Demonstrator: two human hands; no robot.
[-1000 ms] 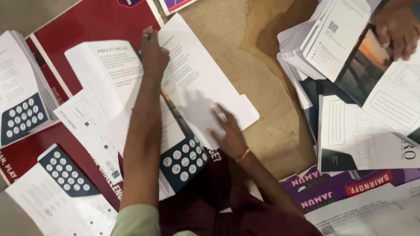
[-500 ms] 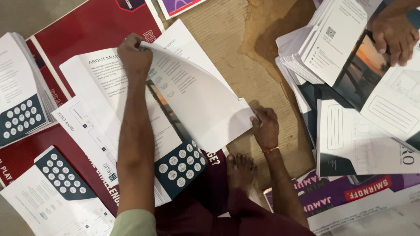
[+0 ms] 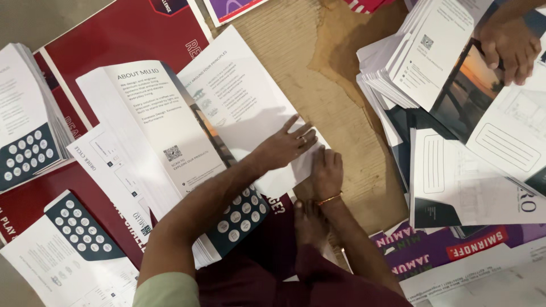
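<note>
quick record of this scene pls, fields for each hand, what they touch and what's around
left hand: left hand pressed flat on the white printed paper sheet
right hand: right hand, with a gold bangle, flat on the same sheet's lower edge
under sheet: white folded leaflet on a stack
surface: brown cardboard
left side: dark red poster, leaflet pile with dotted navy panel
right side: stack of white leaflets, another person's hand on it

Both hands, left hand (image 3: 284,146) beside right hand (image 3: 326,173), press on a folded leaflet (image 3: 239,108) lying on a mat (image 3: 318,74); leaflet stacks (image 3: 25,136) lie left, another person's hand (image 3: 508,45) on sheets right.
</note>
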